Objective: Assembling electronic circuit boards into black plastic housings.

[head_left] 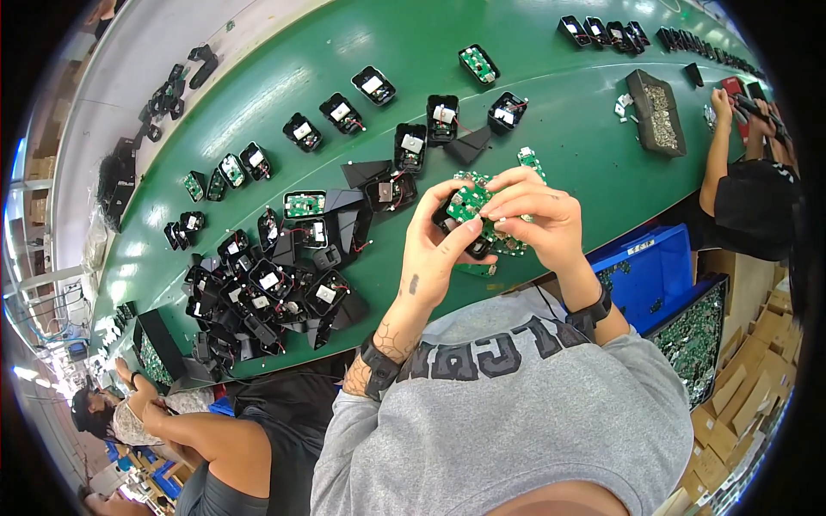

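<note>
Close above the green bench, my left hand [433,244] is closed around a small black plastic housing [441,217]. A green circuit board [465,203] sits at the mouth of this housing; whether it is fully inside cannot be told. The fingers and thumb of my right hand [544,220] pinch at the board's right edge, touching it. Beneath and beside my right hand lie more loose green boards [530,160], partly hidden by the fingers. Just beyond my hands stand open black housings [410,148] with white parts and red wires inside.
A jumbled pile of black housings [258,288] covers the bench at left. Rows of housings [341,113] stand farther back. A bin of small metal parts [661,120] is at right, near a co-worker's arm [714,176]. Blue crates [641,267] adjoin the bench edge.
</note>
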The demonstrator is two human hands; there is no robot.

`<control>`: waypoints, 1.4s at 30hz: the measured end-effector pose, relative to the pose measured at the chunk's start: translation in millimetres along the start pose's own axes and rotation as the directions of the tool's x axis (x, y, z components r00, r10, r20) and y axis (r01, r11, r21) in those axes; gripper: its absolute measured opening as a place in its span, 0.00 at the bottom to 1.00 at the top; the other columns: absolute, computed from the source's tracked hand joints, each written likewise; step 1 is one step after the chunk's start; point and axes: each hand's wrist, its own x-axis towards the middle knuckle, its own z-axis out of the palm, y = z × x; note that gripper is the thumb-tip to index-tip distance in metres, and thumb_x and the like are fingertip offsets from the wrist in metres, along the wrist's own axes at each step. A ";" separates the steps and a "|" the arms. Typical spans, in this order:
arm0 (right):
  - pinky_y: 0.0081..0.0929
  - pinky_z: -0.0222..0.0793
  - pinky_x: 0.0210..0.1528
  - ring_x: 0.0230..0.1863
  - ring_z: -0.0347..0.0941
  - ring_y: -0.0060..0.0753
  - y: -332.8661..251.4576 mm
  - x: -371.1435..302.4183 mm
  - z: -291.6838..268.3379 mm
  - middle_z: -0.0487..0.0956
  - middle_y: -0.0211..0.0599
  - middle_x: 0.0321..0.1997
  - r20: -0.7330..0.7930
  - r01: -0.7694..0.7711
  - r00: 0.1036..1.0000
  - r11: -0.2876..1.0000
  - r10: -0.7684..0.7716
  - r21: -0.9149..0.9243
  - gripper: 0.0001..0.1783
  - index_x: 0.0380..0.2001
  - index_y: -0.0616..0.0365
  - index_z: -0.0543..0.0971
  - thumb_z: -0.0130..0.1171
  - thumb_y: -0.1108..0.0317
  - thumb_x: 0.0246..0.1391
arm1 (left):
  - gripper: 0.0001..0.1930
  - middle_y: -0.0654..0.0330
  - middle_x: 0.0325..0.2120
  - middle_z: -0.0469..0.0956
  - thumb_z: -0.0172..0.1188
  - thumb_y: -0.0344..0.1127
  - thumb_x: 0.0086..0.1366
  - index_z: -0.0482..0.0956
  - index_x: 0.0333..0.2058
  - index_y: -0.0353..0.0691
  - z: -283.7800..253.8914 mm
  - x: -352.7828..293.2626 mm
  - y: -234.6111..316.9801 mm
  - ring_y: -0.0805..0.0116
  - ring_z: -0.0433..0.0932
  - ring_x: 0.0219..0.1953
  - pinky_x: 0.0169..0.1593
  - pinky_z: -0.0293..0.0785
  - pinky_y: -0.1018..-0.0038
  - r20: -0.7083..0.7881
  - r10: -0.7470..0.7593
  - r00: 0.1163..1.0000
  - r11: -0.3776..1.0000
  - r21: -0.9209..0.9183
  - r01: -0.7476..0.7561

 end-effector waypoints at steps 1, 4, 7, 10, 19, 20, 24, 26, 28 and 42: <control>0.40 0.66 0.54 0.47 0.75 0.43 0.1 -2.4 4.3 0.83 0.36 0.34 0.000 0.002 1.000 1.000 -0.002 -0.001 0.09 0.31 0.60 0.84 0.66 0.78 0.42 | 0.23 0.56 0.46 0.72 0.56 0.26 0.63 0.64 0.57 0.39 2.1 0.5 -0.2 0.66 0.78 0.44 0.35 0.86 0.67 -0.015 0.053 0.998 0.998 0.044 -0.053; 0.41 0.60 0.58 0.52 0.70 0.42 -3.7 -3.6 16.8 0.83 0.34 0.34 -0.112 -0.113 0.987 0.992 0.118 0.054 0.07 0.32 0.59 0.84 0.65 0.76 0.45 | 0.23 0.55 0.47 0.71 0.55 0.23 0.64 0.65 0.58 0.41 5.2 2.5 -3.6 0.66 0.77 0.46 0.40 0.86 0.65 -0.063 0.119 0.991 0.990 -0.066 -0.123; 0.43 0.56 0.60 0.56 0.64 0.44 -5.2 -3.0 22.5 0.80 0.33 0.37 -0.177 -0.071 0.984 0.970 0.029 -0.233 0.05 0.31 0.56 0.83 0.65 0.72 0.48 | 0.23 0.56 0.46 0.72 0.53 0.22 0.64 0.65 0.57 0.41 4.6 1.8 -6.0 0.66 0.77 0.46 0.43 0.85 0.62 -0.076 0.168 0.983 0.979 -0.104 -0.175; 0.44 0.55 0.60 0.58 0.61 0.47 -19.1 5.4 15.5 0.74 0.33 0.40 -0.063 0.013 0.997 0.856 -0.053 -0.516 0.05 0.31 0.52 0.83 0.64 0.69 0.48 | 0.22 0.55 0.46 0.72 0.53 0.22 0.63 0.65 0.56 0.39 2.9 0.7 -3.0 0.66 0.75 0.48 0.48 0.81 0.64 -0.104 0.218 0.970 0.965 -0.124 -0.230; 0.45 0.51 0.63 0.59 0.59 0.47 -31.7 19.8 19.1 0.69 0.35 0.45 0.079 -0.093 0.988 0.923 0.132 -0.374 0.07 0.28 0.56 0.79 0.63 0.65 0.50 | 0.19 0.51 0.44 0.72 0.59 0.20 0.52 0.75 0.45 0.36 -11.8 8.1 -5.7 0.59 0.74 0.47 0.51 0.71 0.67 0.212 0.802 0.559 0.322 0.634 -0.703; 0.44 0.50 0.63 0.59 0.59 0.47 -32.0 20.4 18.4 0.69 0.35 0.46 0.107 -0.114 0.981 0.924 0.163 -0.366 0.07 0.28 0.57 0.78 0.63 0.66 0.50 | 0.19 0.51 0.44 0.72 0.59 0.19 0.51 0.75 0.45 0.37 -12.4 7.1 -2.9 0.58 0.74 0.48 0.51 0.72 0.66 0.249 0.792 0.558 0.290 0.652 -0.701; 0.44 0.49 0.64 0.60 0.59 0.47 -33.7 21.6 17.4 0.69 0.36 0.46 0.124 -0.144 0.973 0.934 0.194 -0.327 0.07 0.28 0.58 0.78 0.63 0.66 0.50 | 0.22 0.52 0.43 0.71 0.60 0.17 0.48 0.76 0.45 0.39 -14.0 4.4 6.2 0.57 0.75 0.48 0.49 0.74 0.65 0.360 0.756 0.546 0.180 0.689 -0.702; 0.44 0.49 0.64 0.61 0.58 0.47 -33.4 23.0 15.5 0.69 0.36 0.46 0.172 -0.093 0.972 0.929 0.163 -0.359 0.07 0.28 0.59 0.78 0.63 0.66 0.50 | 0.23 0.52 0.43 0.71 0.60 0.17 0.48 0.76 0.45 0.39 -14.2 4.5 7.8 0.57 0.75 0.47 0.50 0.74 0.65 0.368 0.746 0.554 0.180 0.690 -0.701; 0.44 0.49 0.64 0.61 0.58 0.47 -32.1 21.2 16.0 0.69 0.36 0.46 0.162 -0.135 0.968 0.939 0.193 -0.316 0.07 0.28 0.59 0.79 0.63 0.66 0.50 | 0.23 0.52 0.44 0.71 0.60 0.17 0.48 0.76 0.46 0.39 -14.7 4.8 7.4 0.57 0.75 0.47 0.50 0.74 0.65 0.377 0.738 0.560 0.179 0.692 -0.700; 0.50 0.47 0.67 0.66 0.55 0.50 -19.5 12.8 10.3 0.69 0.36 0.46 0.161 -0.180 0.965 0.970 0.206 -0.162 0.07 0.30 0.59 0.81 0.64 0.67 0.50 | 0.20 0.51 0.43 0.71 0.57 0.16 0.49 0.76 0.43 0.35 -9.6 2.3 3.3 0.58 0.78 0.44 0.46 0.76 0.67 0.382 0.743 0.549 0.144 0.711 -0.688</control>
